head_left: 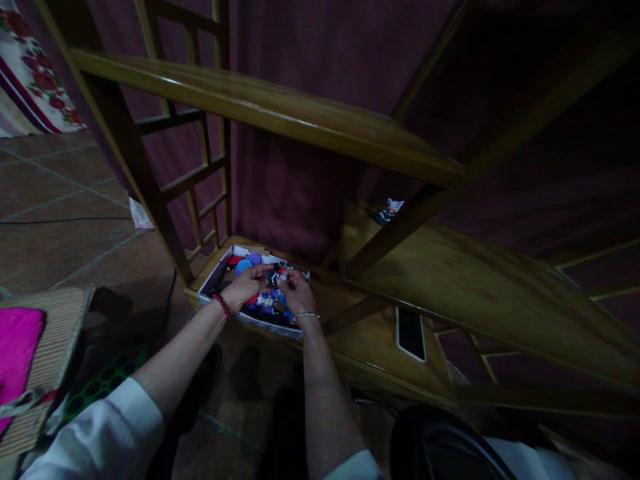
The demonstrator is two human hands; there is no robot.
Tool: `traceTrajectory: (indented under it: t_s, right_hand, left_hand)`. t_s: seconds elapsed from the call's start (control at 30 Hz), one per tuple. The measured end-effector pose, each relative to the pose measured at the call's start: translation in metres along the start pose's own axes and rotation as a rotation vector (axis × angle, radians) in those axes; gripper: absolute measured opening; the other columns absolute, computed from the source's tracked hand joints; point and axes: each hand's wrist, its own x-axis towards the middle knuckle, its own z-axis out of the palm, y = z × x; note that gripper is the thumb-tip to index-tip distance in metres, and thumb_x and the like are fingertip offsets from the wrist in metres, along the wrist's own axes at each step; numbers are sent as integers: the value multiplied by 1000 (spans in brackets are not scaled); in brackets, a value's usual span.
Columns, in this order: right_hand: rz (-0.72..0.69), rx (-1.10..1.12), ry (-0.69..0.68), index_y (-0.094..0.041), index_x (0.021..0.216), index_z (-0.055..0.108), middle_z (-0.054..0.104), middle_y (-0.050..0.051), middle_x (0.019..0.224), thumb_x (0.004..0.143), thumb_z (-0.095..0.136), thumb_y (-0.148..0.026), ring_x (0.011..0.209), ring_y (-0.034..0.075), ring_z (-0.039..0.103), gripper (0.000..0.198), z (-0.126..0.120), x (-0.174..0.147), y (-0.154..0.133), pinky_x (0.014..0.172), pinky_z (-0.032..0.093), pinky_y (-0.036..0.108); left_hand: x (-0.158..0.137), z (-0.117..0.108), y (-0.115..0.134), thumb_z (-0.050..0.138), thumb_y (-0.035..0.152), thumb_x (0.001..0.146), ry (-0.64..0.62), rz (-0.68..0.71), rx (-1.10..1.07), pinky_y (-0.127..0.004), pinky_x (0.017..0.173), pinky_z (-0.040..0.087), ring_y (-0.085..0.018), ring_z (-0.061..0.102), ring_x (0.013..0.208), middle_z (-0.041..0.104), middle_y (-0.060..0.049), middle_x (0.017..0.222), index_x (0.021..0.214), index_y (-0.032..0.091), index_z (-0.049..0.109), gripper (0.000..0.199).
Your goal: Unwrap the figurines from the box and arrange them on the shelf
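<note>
Both my hands are over a shallow white-edged box [267, 326] full of small colourful pieces, some of them round and blue, red or purple. My left hand [244, 287], with a red bead bracelet at the wrist, reaches in from the left with its fingers closed on a small dark-and-white figure [275, 277]. From the right, my right hand [299, 294], wearing a thin silver bracelet, pinches the same piece. Its exact kind is hard to make out in the dim light. My fingers hide part of the box's contents.
The box stands on the low board of a wooden shelf [345, 337]. A phone [411, 333] lies to the right. A small figurine [389, 211] stands on a higher board [480, 280]. Wooden bars [270, 113] cross above my hands. A pink cloth [19, 353] lies at left.
</note>
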Motion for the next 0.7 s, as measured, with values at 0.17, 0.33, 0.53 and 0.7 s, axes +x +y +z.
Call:
traceTrajectory:
  t_s: [0.17, 0.33, 0.53, 0.7]
  right_hand:
    - [7, -15, 4, -22, 87, 55, 63, -2, 77, 70, 54, -36, 72, 14, 57, 22, -1, 0, 2, 71, 45, 27]
    - [10, -24, -5, -23, 85, 55, 63, -2, 78, 70, 53, -34, 71, 14, 58, 19, 0, -2, -5, 70, 45, 27]
    - [-23, -54, -4, -23, 86, 56, 62, -1, 81, 71, 52, -30, 75, 15, 57, 17, -1, -6, -15, 73, 45, 27]
    - [-70, -81, -31, -23, 86, 56, 60, -2, 78, 72, 50, -27, 74, 14, 57, 16, -2, -6, -15, 73, 44, 26]
  left_hand:
    - [-1, 0, 1, 56, -3, 65, -8, -2, -14, -32, 79, 50, -14, 58, 85, 62, -4, 89, 102, 14, 60, 40]
    - [-2, 1, 2, 54, -3, 66, 11, -3, 18, -32, 78, 51, -16, 58, 89, 61, -6, 97, 102, 14, 60, 41]
    - [-2, 2, 4, 53, -4, 68, 34, -8, 36, -29, 77, 51, -15, 58, 89, 60, -6, 100, 103, 13, 60, 40]
    - [-2, 2, 2, 57, -2, 66, 38, -22, 28, -31, 76, 51, -16, 58, 87, 60, -6, 99, 101, 13, 61, 38]
